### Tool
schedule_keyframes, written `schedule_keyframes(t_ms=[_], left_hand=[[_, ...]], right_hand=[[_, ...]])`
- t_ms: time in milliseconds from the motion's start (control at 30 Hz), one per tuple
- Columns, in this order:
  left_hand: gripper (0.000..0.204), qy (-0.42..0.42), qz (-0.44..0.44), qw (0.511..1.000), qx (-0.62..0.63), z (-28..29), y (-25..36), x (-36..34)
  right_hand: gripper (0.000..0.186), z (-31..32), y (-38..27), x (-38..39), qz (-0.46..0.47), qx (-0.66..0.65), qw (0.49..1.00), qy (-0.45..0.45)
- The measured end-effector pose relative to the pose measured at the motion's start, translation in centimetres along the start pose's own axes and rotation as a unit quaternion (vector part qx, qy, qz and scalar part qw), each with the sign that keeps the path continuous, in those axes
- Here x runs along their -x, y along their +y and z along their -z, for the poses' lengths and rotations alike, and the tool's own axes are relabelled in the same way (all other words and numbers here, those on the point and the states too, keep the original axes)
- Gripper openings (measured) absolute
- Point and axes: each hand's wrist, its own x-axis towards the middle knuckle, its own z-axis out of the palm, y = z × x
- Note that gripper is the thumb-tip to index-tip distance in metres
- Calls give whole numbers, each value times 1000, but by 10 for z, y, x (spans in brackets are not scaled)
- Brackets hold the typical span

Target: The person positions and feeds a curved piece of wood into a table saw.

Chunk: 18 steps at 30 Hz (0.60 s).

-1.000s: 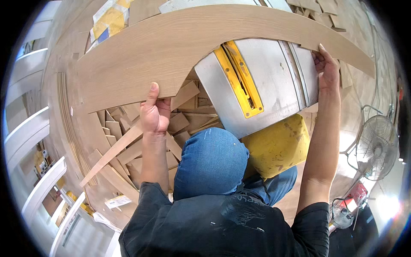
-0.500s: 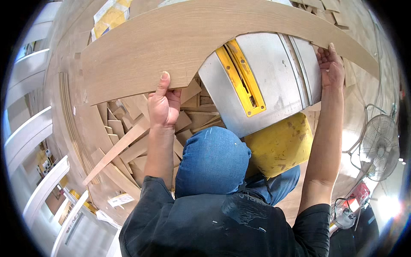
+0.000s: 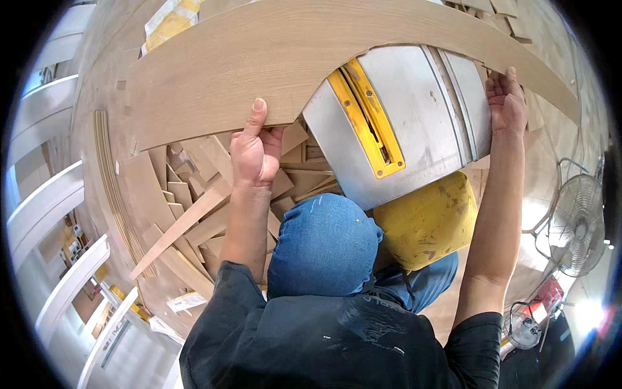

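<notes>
A long wood-grain board (image 3: 220, 78) with a notched near edge stretches across the upper part of the view. My left hand (image 3: 256, 146) grips its near edge at the left of the notch, thumb on top and fingers beneath. At the right, my right hand (image 3: 508, 107) is closed on the board's narrower strip, its fingertips partly hidden. Between my hands stands a table saw (image 3: 414, 117), its grey metal top showing below the notch. The saw has a yellow slotted insert (image 3: 369, 123); no blade can be made out in the slot.
Wooden offcuts (image 3: 201, 227) lie piled left of the saw, beside stacked thin strips (image 3: 120, 194). A yellow casing (image 3: 427, 220) fronts the saw near my knees. White curved frames (image 3: 48, 188) line the far left; a metal fan (image 3: 573, 223) stands at the right.
The board has shifted slightly to the right and away from me, with both hands still holding it. My left hand has moved a little up and right with it.
</notes>
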Motion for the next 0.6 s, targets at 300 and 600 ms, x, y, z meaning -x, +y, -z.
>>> schedule_keyframes(t_ms=[300, 600], left_hand=[[33, -21, 1, 1000, 3, -4, -2, -11], [34, -11, 15, 1000, 14, 7, 2, -6]], right_hand=[[21, 10, 2, -7, -3, -13, 1000, -5], [20, 6, 0, -2, -13, -7, 1000, -12]])
